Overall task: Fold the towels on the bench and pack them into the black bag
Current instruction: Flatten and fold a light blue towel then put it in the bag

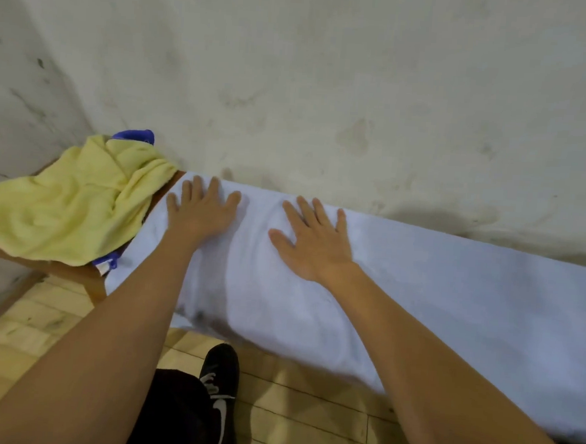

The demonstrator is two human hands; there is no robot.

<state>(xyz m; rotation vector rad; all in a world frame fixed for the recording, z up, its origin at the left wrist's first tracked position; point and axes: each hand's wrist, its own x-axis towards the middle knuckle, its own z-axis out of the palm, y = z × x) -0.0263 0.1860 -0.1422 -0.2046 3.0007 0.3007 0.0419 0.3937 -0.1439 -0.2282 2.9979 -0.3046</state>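
Forearms: bare, reaching from the lower edge up to the counter, the left from lower left, the right from lower right.
Shoe: black with a white mark and laces, on the wooden floor between the forearms, just below the hanging edge of the white towel.
Left hand: palm down, flat on the white towel near its left end; fingers straight and spread, tips close to the far edge by the wall; gripping nothing.
Right hand: palm down, flat on the same towel, just right of the left hand and apart from it; fingers spread straight, gripping nothing.
White towel: spread along the counter, under both hands, near edge drooping over the front.
Yellow towel: crumpled on the left end of the counter, beside the left hand, not touching it.
Blue cloth: peeking out behind and below the yellow towel.
Wall: pale, stained, right behind the counter.
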